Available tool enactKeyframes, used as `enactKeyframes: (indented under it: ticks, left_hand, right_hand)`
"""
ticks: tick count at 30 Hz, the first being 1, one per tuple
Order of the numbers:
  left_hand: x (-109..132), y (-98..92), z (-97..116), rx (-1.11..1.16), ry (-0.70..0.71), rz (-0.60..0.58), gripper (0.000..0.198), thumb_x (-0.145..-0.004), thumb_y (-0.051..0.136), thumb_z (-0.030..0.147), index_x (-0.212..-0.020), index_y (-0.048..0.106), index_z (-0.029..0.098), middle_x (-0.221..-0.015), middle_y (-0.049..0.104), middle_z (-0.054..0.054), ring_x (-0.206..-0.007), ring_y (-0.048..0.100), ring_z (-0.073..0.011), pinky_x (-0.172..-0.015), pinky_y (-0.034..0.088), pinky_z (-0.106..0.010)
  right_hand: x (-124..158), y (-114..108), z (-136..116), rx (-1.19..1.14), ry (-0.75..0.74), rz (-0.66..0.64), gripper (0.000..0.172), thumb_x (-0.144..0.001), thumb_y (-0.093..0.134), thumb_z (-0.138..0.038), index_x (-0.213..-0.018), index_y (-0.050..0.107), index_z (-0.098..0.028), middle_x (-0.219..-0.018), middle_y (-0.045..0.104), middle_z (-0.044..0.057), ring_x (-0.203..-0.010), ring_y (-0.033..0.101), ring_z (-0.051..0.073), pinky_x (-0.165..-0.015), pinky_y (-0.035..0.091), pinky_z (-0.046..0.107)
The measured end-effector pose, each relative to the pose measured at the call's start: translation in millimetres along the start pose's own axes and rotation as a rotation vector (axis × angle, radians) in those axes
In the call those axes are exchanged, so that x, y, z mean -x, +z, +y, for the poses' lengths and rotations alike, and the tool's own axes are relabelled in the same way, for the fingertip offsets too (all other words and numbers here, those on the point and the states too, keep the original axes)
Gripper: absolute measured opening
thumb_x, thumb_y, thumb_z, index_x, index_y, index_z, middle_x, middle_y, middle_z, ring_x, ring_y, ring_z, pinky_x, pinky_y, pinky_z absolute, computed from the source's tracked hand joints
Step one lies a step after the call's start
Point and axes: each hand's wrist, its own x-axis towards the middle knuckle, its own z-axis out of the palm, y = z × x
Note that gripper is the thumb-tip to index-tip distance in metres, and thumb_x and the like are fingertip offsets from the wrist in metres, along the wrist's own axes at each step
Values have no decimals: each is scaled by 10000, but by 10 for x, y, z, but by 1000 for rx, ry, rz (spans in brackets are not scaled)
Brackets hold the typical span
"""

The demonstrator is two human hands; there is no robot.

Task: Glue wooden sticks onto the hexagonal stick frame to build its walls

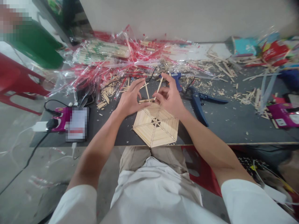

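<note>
A flat hexagon made of thin wooden sticks (156, 124) lies on the dark table (224, 124) in front of me. At its far edge stands a small frame of sticks (149, 93), two of them rising upward. My left hand (130, 98) pinches the left upright stick with curled fingers. My right hand (169, 96) pinches the right upright stick near its base. Both hands rest over the hexagon's far edge.
Blue cutting pliers (199, 104) and a blue glue gun (176, 79) lie right of my hands. Red-and-clear plastic wrappers with stick bundles (105, 53) pile up behind. Stick offcuts litter the table. A purple box (63, 118) with cables sits left; a red chair (14, 81) stands far left.
</note>
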Motion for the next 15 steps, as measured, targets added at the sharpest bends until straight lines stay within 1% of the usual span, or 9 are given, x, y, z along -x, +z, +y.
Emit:
enactKeyframes:
  ticks: [3,9,12,15]
  left_hand:
    - [1,-1,14,1,-16,-6,975,-831,735,726,-1629,358,311,-1679,412,-160,-786,703,-146,-684,587,-318]
    - [3,-8,25,8,-20,-11,963,-824,768,688,-1621,371,322,-1680,417,-152,-855,727,-175,-684,588,-313]
    - [-2,-18,37,-2,-20,-32,956,-829,788,633,-1624,354,324,-1690,401,-155,-834,726,-170,-704,601,-329]
    - [-4,-23,48,-13,-21,-37,955,-833,797,590,-1627,341,321,-1695,391,-153,-827,723,-164,-732,609,-341]
  right_hand:
    - [20,-9,-51,70,30,-15,804,-971,669,-460,-1633,231,-332,-975,735,47,-837,726,267,-749,621,460]
    - [40,-17,-88,118,3,-19,808,-947,695,-486,-1630,296,-321,-950,732,43,-856,715,270,-802,614,479]
    - [51,-5,-105,108,-39,4,784,-941,705,-486,-1613,335,-320,-1008,734,56,-862,708,259,-810,616,461]
    - [62,19,-129,105,-69,27,752,-932,719,-487,-1586,387,-325,-1118,724,75,-848,700,243,-789,618,440]
